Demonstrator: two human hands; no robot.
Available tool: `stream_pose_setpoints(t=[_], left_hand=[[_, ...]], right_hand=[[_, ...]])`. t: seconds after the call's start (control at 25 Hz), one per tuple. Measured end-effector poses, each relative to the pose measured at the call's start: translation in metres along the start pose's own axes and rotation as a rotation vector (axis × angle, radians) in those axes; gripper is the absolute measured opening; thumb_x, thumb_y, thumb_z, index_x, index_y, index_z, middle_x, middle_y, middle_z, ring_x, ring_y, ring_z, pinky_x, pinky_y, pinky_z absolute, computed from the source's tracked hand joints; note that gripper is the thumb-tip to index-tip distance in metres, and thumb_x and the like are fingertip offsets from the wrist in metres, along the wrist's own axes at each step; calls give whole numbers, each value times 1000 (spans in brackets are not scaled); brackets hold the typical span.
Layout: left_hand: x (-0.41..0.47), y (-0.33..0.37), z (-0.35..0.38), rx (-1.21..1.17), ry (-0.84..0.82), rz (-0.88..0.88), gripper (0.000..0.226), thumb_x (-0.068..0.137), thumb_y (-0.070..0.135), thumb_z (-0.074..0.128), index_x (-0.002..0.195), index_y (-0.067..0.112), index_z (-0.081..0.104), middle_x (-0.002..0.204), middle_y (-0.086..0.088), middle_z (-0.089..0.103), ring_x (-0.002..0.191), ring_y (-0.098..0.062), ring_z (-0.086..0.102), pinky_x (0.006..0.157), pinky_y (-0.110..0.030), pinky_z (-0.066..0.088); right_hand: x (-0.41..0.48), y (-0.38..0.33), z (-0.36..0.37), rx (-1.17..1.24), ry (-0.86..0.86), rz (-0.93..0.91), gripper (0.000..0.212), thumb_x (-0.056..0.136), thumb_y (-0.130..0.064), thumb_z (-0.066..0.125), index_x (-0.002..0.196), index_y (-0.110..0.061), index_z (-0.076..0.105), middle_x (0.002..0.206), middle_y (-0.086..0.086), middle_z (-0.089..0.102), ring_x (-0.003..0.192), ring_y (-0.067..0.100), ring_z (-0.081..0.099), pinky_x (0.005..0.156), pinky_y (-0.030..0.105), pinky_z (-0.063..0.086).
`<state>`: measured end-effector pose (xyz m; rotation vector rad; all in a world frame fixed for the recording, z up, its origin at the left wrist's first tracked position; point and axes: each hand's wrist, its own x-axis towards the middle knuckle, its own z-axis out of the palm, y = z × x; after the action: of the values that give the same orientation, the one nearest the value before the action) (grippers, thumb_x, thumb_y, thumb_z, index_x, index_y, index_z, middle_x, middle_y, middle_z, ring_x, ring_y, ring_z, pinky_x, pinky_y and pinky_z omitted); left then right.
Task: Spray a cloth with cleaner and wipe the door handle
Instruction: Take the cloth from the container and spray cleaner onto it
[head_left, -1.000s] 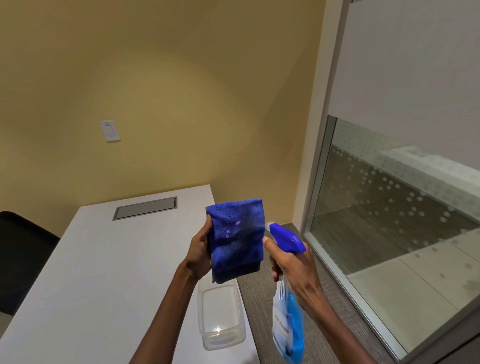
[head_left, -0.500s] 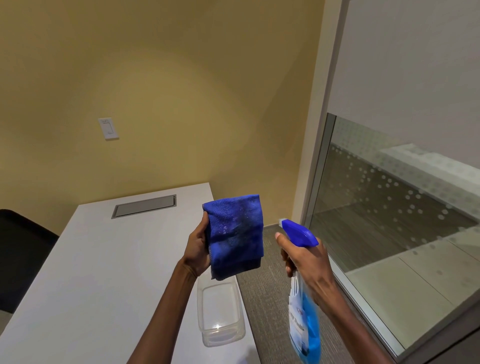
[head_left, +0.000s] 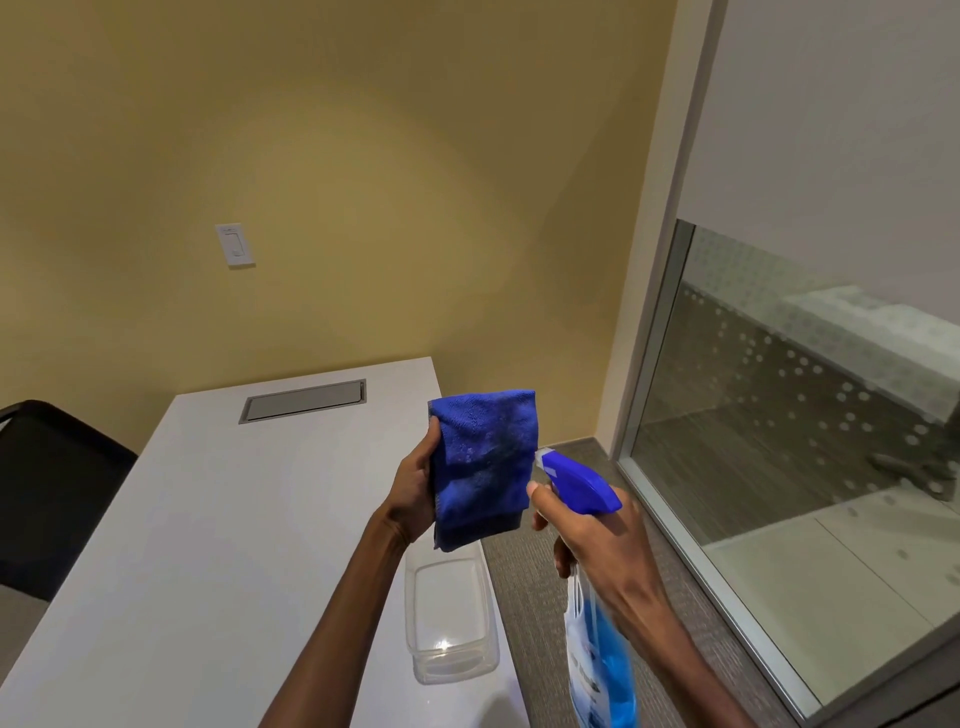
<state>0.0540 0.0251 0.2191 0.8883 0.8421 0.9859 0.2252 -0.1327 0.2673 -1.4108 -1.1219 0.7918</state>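
My left hand (head_left: 415, 486) holds a folded blue cloth (head_left: 483, 467) upright by its left edge, above the table's right side. Dark damp patches show on the cloth's face. My right hand (head_left: 597, 540) grips a spray bottle (head_left: 597, 660) of blue cleaner by the neck. Its blue nozzle head (head_left: 576, 480) points left and nearly touches the cloth's right edge. No door handle is in view.
A white table (head_left: 208, 519) with a grey cable hatch (head_left: 304, 400) stands below. A clear plastic container (head_left: 449, 613) sits at its right edge, under the cloth. A black chair (head_left: 52, 483) is at left, a glass wall (head_left: 779, 415) at right.
The spray bottle drew back to the right, away from the cloth, then came in close to its right edge again. The cloth stayed almost in place.
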Motion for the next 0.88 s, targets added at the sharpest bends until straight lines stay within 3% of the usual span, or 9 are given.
stream_pose_setpoints(t=[0.16, 0.24, 0.32, 0.44, 0.68, 0.76, 0.88], left_hand=[[3, 4, -10, -11, 24, 11, 47, 94, 60, 48, 99, 30, 84, 102, -4, 82, 89, -19, 79, 70, -29, 64], [4, 6, -13, -13, 36, 11, 48, 96, 59, 47, 103, 28, 83, 104, -5, 81, 91, -20, 78, 71, -30, 64], [6, 7, -17, -9, 56, 10, 49, 94, 58, 49, 112, 23, 78, 107, -6, 80, 93, -20, 78, 73, -31, 64], [8, 9, -25, 2, 92, 14, 46, 101, 55, 43, 114, 23, 74, 105, -4, 81, 93, -19, 77, 73, -30, 64], [12, 12, -69, -92, 162, 22, 48, 108, 48, 37, 105, 25, 79, 101, -4, 80, 91, -17, 76, 74, -29, 64], [15, 12, -87, -119, 191, 23, 48, 109, 47, 36, 107, 24, 78, 101, -4, 80, 92, -18, 76, 75, -30, 64], [19, 17, -113, -173, 228, 21, 46, 108, 48, 37, 112, 22, 75, 104, -5, 79, 98, -21, 73, 84, -36, 61]], right_hand=[[2, 6, 4, -91, 20, 4, 52, 80, -57, 67, 59, -11, 52, 45, 4, 52, 40, 12, 49, 46, 29, 45], [6, 6, 8, 1, -10, 20, 48, 77, -56, 70, 68, -9, 62, 57, 15, 61, 44, 14, 51, 46, 30, 47], [13, 8, 16, 90, -43, 49, 42, 76, -58, 72, 74, -16, 71, 70, 12, 71, 45, 15, 53, 45, 28, 48], [24, 20, 29, 148, -50, 49, 42, 80, -59, 73, 77, -17, 69, 63, 0, 67, 48, 12, 55, 49, 24, 49], [58, 62, 80, 133, -90, 17, 41, 84, -58, 73, 95, -21, 57, 77, 11, 64, 63, 20, 63, 67, 43, 58], [72, 83, 106, 121, -43, 54, 41, 82, -48, 77, 101, -20, 54, 87, 17, 61, 74, 31, 65, 75, 47, 57], [92, 113, 145, 168, 32, 132, 42, 77, -21, 74, 110, -15, 49, 98, 1, 53, 83, 22, 56, 75, 26, 52]])
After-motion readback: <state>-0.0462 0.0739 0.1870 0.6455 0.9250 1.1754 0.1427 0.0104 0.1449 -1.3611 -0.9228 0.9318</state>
